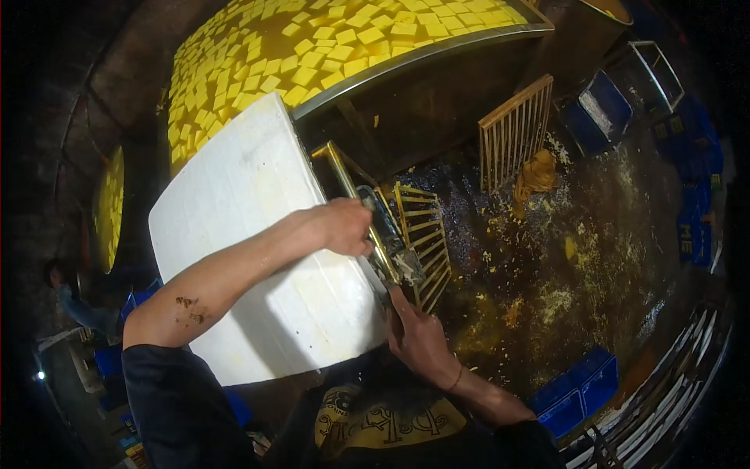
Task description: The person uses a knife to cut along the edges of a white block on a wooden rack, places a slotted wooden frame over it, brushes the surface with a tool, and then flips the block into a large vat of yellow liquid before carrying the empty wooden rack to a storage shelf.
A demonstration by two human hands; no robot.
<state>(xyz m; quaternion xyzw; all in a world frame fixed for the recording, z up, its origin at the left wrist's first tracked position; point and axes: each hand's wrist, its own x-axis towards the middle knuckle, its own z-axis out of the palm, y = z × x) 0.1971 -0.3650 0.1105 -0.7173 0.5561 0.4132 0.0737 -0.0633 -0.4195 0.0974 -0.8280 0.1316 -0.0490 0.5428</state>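
A large white board (246, 193), its surface smooth and marked with small dark specks, lies tilted before me. My left hand (349, 227) reaches across it, fingers curled at its right edge beside a shiny yellowish metal bar (343, 167). What those fingers grip is hidden. Lower down, my right hand (423, 337) is bent around something narrow at the board's edge near the bar's lower end; I cannot make out what. Beyond the board, a metal-rimmed vat (422, 55) holds many yellow blocks (304, 76) in liquid.
Slatted racks (423, 234) (515, 132) stand on the wet, debris-strewn floor (527, 281). A brownish cloth or bag (536, 173) lies by the farther rack. Blue bins (597, 111) (577, 396) sit to the right. Another person's sleeve (88, 311) shows at far left, below a second vat (109, 211).
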